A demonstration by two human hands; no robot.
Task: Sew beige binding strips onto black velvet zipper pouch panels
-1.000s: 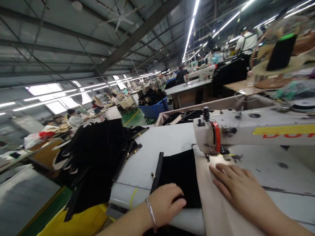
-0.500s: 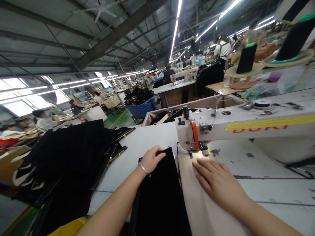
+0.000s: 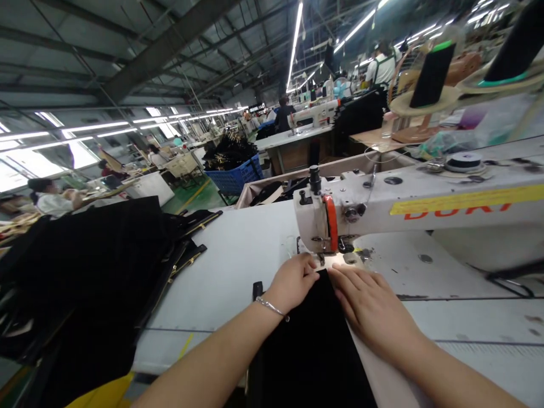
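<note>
1. Your left hand (image 3: 293,280) rests on the top edge of the black fabric piece (image 3: 312,345), fingers curled down over it just in front of the sewing machine head (image 3: 323,224). It presses the cloth rather than pinching it, as far as the view shows.

2. Your right hand (image 3: 374,306) lies flat and released, palm down, across the right edge of the black fabric piece and the beige fabric (image 3: 382,379) beside it, fingertips pointing at the needle area.

3. The black fabric piece runs from the bottom of the view up to the presser foot (image 3: 323,258), its leading edge touching or just short of the foot. You cannot tell whether it is already under the foot; your left hand hides that spot.

4. Judged from this, the piece is lined up at the needle and no seam shows on it yet, so the stitching looks not yet begun or barely begun.

5. To your left on the white table (image 3: 238,255) sits a large pile of black pieces (image 3: 97,272), some with gold trim.

6. Thread cones (image 3: 431,73) stand behind the machine arm. Other people work at distant tables, well apart from you.
</note>
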